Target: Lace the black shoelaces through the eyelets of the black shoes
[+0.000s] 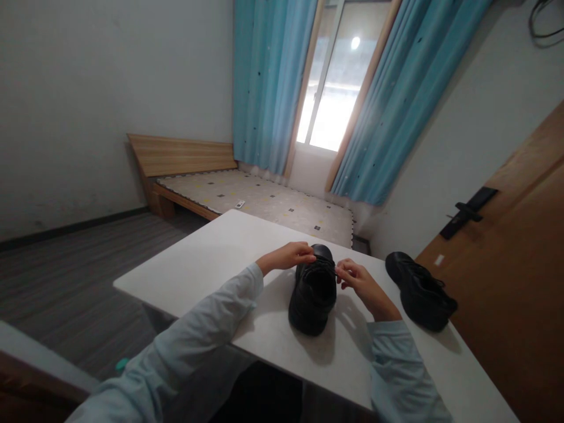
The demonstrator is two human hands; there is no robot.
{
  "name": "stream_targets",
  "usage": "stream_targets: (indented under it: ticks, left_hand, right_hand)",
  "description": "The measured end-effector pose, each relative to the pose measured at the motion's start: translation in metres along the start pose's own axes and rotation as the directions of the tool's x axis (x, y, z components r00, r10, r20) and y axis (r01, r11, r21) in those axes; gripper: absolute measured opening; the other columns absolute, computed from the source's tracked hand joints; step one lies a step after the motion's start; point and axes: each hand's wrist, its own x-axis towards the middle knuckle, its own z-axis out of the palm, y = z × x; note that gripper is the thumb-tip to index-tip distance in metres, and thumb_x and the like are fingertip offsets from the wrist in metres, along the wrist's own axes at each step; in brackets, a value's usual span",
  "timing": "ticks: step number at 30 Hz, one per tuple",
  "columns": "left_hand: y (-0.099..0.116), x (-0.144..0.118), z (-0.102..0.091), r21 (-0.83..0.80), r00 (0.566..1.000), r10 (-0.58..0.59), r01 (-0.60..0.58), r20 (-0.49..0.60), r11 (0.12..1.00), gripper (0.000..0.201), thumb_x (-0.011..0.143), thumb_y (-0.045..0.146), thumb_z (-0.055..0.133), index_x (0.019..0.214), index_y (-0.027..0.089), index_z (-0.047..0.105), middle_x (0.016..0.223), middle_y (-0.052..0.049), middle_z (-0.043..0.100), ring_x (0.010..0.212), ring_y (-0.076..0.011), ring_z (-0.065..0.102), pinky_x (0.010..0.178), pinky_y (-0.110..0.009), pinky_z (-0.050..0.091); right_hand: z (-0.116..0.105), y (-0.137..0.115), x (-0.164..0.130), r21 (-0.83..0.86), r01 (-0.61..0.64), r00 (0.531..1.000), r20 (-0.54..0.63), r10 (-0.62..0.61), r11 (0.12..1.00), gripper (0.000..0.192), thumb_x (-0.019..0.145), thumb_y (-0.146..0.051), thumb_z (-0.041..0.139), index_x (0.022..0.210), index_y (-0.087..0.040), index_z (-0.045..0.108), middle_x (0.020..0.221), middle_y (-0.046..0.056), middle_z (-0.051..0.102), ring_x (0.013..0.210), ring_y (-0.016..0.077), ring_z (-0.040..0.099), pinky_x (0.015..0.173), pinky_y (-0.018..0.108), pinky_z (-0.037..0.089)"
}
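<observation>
A black lace-up shoe [311, 302] stands on the white table in front of me, its toe pointing away and its heel towards me. My left hand [296, 255] comes in from the left, fingers closed in a pinch on the shoelace [324, 267] at the upper left of the shoe. On the opposite side my right hand [355, 276] pinches the lace close to the shoe's edge, its other fingers curled. Black lace against black shoe makes the exact grip hard to see. The second black shoe [420, 291] rests on the table's right side, apart from both hands.
The white table [198, 264] has its far edge near a bed [273, 202] with a patterned mattress. A small white object [239, 204] lies on the mattress. A wooden door [511, 247] with a black handle is close on the right. Blue curtains [273, 88] flank the window.
</observation>
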Motion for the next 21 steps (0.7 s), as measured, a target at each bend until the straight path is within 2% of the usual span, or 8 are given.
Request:
stream_targets:
  ticks: [12,21]
  left_hand:
    - [-0.001,-0.005,-0.005,0.003,0.997,-0.003,0.003,0.082,1.000,0.050,0.086,0.057,0.040,0.070,0.013,0.058,0.077,0.000,0.042,0.067,-0.0105,0.043,0.068,-0.022,0.036]
    - [-0.004,-0.004,-0.002,0.025,0.996,-0.024,0.022,0.081,0.999,0.043,0.088,0.050,0.041,0.072,0.013,0.059,0.078,0.000,0.043,0.069,-0.0105,0.045,0.069,-0.022,0.037]
  right_hand:
    - [0.001,0.003,-0.004,0.009,-0.067,0.998,0.005,0.067,0.998,0.043,0.067,-0.053,0.066,0.056,-0.016,0.049,0.075,-0.002,0.044,0.065,0.0107,0.046,0.057,0.026,0.044]
    - [-0.002,0.012,0.001,-0.012,-0.053,0.999,-0.008,0.053,0.999,0.044,0.066,-0.055,0.067,0.056,-0.015,0.052,0.075,-0.001,0.045,0.063,0.0107,0.049,0.055,0.026,0.046]
